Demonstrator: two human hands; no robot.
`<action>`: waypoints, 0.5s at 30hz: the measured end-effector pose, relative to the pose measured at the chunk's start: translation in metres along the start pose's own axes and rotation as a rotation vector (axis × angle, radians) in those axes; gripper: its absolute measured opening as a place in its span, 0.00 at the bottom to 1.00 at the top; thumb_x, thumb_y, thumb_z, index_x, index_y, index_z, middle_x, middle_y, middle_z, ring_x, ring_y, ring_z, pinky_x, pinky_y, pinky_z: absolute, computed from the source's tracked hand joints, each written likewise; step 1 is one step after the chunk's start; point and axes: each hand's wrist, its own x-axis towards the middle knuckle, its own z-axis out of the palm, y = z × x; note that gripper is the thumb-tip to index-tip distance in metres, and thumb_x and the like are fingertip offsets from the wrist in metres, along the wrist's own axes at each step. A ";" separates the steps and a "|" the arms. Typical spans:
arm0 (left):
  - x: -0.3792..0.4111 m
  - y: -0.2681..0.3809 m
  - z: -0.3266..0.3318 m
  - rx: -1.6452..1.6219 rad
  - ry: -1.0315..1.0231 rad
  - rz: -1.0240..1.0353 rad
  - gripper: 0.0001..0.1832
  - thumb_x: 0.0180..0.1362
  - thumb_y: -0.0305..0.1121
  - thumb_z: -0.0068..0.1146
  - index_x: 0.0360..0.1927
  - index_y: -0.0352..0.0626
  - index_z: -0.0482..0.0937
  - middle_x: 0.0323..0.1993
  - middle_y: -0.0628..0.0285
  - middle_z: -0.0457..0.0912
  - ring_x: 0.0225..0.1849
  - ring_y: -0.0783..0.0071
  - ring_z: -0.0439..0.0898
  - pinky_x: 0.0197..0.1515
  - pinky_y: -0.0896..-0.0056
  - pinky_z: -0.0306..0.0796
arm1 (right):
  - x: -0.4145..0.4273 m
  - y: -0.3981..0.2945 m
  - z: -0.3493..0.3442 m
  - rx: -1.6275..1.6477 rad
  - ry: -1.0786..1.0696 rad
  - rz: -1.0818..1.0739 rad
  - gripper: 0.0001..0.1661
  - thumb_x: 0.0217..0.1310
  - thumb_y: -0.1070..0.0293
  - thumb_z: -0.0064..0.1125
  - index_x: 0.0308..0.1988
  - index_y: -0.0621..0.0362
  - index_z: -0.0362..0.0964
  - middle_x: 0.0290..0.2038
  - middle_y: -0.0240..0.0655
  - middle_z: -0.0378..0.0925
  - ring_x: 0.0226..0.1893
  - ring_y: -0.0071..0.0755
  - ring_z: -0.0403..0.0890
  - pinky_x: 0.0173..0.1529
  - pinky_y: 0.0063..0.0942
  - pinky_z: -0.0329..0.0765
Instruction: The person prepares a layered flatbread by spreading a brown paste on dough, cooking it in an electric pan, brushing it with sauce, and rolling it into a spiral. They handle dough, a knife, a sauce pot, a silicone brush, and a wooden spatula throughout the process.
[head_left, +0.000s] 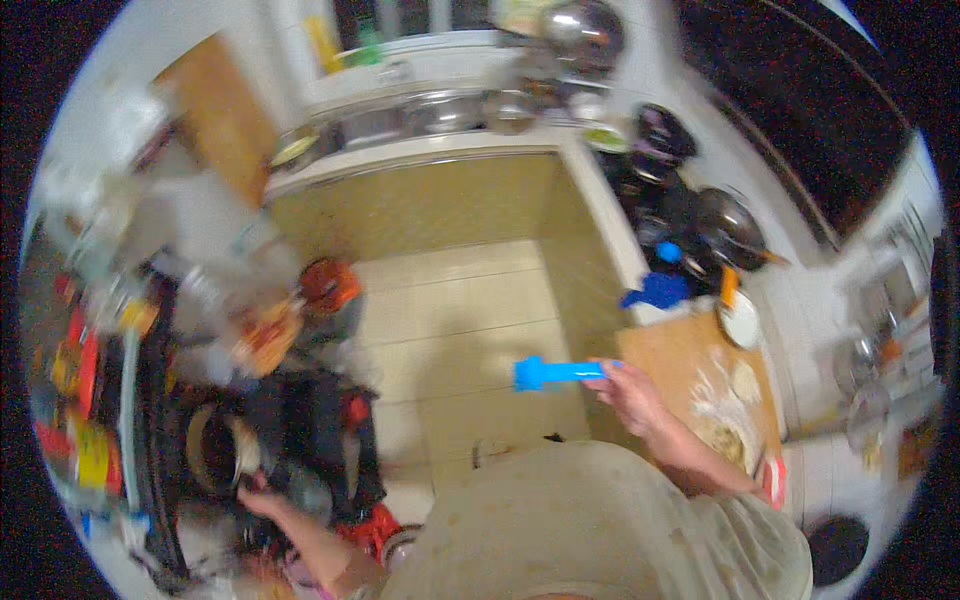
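Observation:
My right hand is shut on the handle of a bright blue plastic utensil, which reaches left over the tiled floor; its wider end points away from the hand. Beside that forearm lies a wooden board with white powder, a pale flat round piece and a pale doughy heap. My left hand is low at the left, at the near edge of a dark round pan or pot. Blur hides whether its fingers grip the rim or a handle.
Plastic bags and packages crowd the left side. A counter edge runs around the floor. On the right counter are a lidded pan, a blue cloth and a white round bowl or lid. Metal bowls line the far counter.

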 end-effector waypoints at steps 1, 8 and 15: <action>0.015 0.001 -0.014 -0.048 0.005 -0.111 0.26 0.58 0.44 0.49 0.48 0.28 0.72 0.48 0.48 0.73 0.47 0.57 0.75 0.46 0.59 0.76 | 0.004 0.001 0.000 0.073 0.014 0.004 0.19 0.65 0.53 0.53 0.50 0.50 0.72 0.39 0.27 0.79 0.37 0.19 0.76 0.38 0.20 0.67; -0.131 0.028 0.062 0.086 0.007 -0.032 0.40 0.60 0.68 0.37 0.38 0.31 0.72 0.30 0.49 0.75 0.31 0.60 0.76 0.33 0.69 0.73 | 0.014 -0.001 -0.101 0.375 0.305 -0.073 0.16 0.67 0.54 0.49 0.45 0.53 0.71 0.37 0.30 0.79 0.30 0.17 0.75 0.29 0.15 0.67; -0.230 -0.073 0.112 0.412 -0.465 -0.544 0.23 0.60 0.59 0.47 0.36 0.49 0.70 0.19 0.70 0.67 0.18 0.78 0.66 0.20 0.76 0.60 | 0.082 -0.024 -0.189 0.221 0.614 -0.378 0.18 0.68 0.59 0.47 0.51 0.56 0.70 0.39 0.32 0.78 0.33 0.20 0.75 0.35 0.20 0.71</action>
